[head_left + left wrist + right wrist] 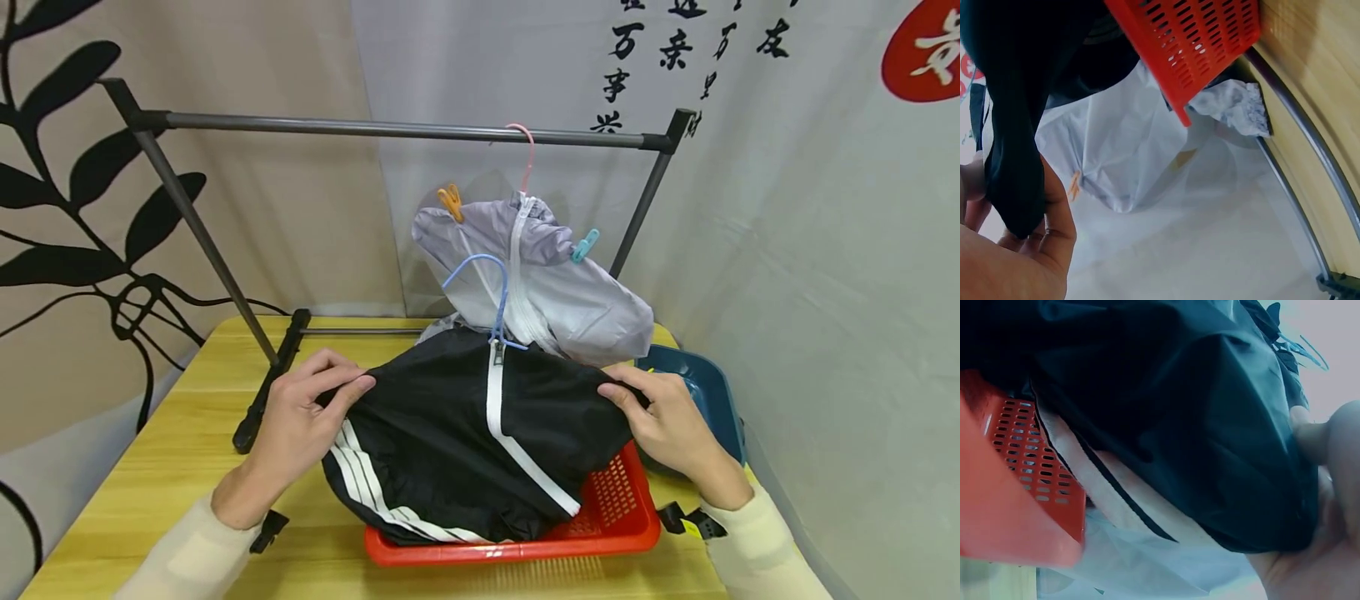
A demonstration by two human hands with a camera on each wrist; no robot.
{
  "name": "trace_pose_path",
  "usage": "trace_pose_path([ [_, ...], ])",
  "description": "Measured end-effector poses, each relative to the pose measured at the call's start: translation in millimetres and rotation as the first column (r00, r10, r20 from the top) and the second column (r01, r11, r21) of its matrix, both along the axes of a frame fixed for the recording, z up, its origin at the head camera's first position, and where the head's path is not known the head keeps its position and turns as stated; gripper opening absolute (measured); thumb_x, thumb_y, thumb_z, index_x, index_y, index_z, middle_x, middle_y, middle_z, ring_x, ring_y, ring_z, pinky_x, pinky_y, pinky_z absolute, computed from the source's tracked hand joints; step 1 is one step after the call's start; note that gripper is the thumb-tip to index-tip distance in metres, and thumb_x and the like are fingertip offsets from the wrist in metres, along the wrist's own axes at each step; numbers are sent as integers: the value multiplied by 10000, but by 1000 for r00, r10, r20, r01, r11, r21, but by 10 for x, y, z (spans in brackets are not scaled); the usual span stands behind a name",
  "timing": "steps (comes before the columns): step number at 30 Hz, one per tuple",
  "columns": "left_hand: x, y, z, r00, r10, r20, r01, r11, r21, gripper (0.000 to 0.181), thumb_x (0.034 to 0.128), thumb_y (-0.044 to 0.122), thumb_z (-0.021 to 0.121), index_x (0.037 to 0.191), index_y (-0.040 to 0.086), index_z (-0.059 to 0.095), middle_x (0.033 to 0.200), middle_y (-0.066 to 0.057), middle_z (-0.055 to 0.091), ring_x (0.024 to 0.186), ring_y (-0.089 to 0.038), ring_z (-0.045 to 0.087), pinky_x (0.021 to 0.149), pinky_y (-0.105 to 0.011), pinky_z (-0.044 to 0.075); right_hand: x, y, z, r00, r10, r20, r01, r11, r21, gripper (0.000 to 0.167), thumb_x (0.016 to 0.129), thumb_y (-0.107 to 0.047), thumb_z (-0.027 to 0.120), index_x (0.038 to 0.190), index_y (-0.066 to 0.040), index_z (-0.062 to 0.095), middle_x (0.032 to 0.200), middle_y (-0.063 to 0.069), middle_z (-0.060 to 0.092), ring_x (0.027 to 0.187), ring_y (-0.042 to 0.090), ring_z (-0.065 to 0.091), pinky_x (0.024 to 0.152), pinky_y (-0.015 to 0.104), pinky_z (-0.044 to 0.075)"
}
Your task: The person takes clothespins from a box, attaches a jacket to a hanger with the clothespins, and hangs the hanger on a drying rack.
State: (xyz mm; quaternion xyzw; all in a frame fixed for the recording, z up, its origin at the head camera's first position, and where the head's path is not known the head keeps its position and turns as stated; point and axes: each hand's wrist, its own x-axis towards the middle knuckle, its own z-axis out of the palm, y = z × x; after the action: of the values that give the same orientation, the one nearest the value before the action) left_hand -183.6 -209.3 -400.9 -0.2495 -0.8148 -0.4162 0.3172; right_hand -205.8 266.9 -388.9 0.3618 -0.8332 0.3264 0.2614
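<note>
A black jacket (435, 417) with white stripes and a white zip band is spread between both hands, its lower part over a red basket (517, 552). My left hand (303, 417) pinches the jacket's left shoulder area between thumb and fingers; the left wrist view shows the black cloth (1016, 144) in that grip. On the other side my right hand (667, 417) pinches the opposite shoulder, also seen in the right wrist view as a hand (1329, 506) at the cloth's edge. The hook of a blue hanger (501, 292) sticks up from the collar; its body is hidden inside.
Behind stands a dark metal rack (375, 127). From its bar a pink hanger (529, 158) carries a light grey jacket (577, 308) with an orange clip (451, 202) and a teal clip (585, 246). A blue basin (697, 383) sits at the right on the wooden table (180, 467).
</note>
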Motion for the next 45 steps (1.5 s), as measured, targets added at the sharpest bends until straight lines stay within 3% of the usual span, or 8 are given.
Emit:
trace_pose_path([
  [4, 19, -9, 63, 1000, 31, 5, -31, 1000, -2, 188, 946, -43, 922, 1066, 102, 927, 1001, 9, 771, 849, -28, 610, 681, -172, 431, -13, 10, 26, 1000, 2, -18, -3, 999, -33, 299, 953, 111, 832, 1137, -124, 847, 974, 1, 850, 757, 78, 671, 785, 149, 555],
  [13, 52, -46, 111, 972, 116, 207, -71, 974, -213, 603, 940, 146, 994, 1488, 198, 748, 1402, -37, 836, 1252, -273, 815, 1045, -140, 529, -29, 72, 88, 998, -24, -54, 19, 995, -97, 349, 893, 181, 830, 1058, -126, 830, 762, -48, 645, 672, 45, 515, 656, 213, 434],
  [23, -68, -217, 115, 997, 73, 2, -72, 980, -188, 413, 718, 1, 1077, 1023, 158, 846, 962, 49, 817, 864, -17, 692, 849, -39, 529, -61, 141, 139, 996, -54, -77, 45, 991, -122, 350, 856, 210, 841, 1034, -91, 827, 757, -23, 653, 639, 8, 452, 674, 189, 406],
  [29, -68, -205, 195, 996, 89, 1, -86, 967, -240, 665, 686, 93, 1116, 1282, 100, 820, 1154, -30, 843, 900, -68, 666, 799, -67, 501, -59, 118, 152, 993, -66, -98, 55, 992, -115, 298, 885, 166, 846, 1035, -91, 825, 757, -19, 661, 632, 19, 455, 671, 192, 408],
  [32, -40, -128, 261, 997, 70, -9, -70, 960, -270, 788, 747, 143, 1100, 1454, 107, 753, 1292, -56, 818, 1023, -141, 712, 888, -131, 528, -44, 99, 163, 991, -78, -110, 65, 991, -116, 264, 904, 140, 845, 1035, -89, 824, 767, -13, 675, 641, 31, 476, 678, 195, 413],
  [35, -12, -34, 319, 996, 59, -59, -75, 945, -317, 667, 912, 254, 1018, 1493, 106, 728, 1315, -72, 799, 1095, -212, 760, 938, -268, 597, -23, 81, 165, 991, -76, -109, 62, 991, -121, 211, 944, 102, 842, 1034, -88, 821, 744, -19, 642, 637, 30, 469, 666, 193, 405],
  [39, -3, 57, 366, 980, 81, -180, -148, 904, -400, 534, 1130, 509, 743, 1441, 76, 748, 1193, -92, 796, 932, -237, 760, 778, -429, 649, -6, 57, 155, 992, -68, -110, 55, 991, -121, 225, 937, 118, 842, 1037, -83, 819, 726, -25, 611, 630, 30, 461, 636, 213, 396],
  [45, -15, 106, 385, 951, 60, -303, -206, 855, -475, 516, 1223, 512, 542, 1229, 47, 767, 987, -89, 736, 815, -269, 746, 696, -460, 659, 9, 27, 146, 991, -67, -111, 54, 991, -121, 286, 901, 166, 840, 1039, -84, 819, 740, -21, 627, 642, 44, 476, 642, 210, 401],
])
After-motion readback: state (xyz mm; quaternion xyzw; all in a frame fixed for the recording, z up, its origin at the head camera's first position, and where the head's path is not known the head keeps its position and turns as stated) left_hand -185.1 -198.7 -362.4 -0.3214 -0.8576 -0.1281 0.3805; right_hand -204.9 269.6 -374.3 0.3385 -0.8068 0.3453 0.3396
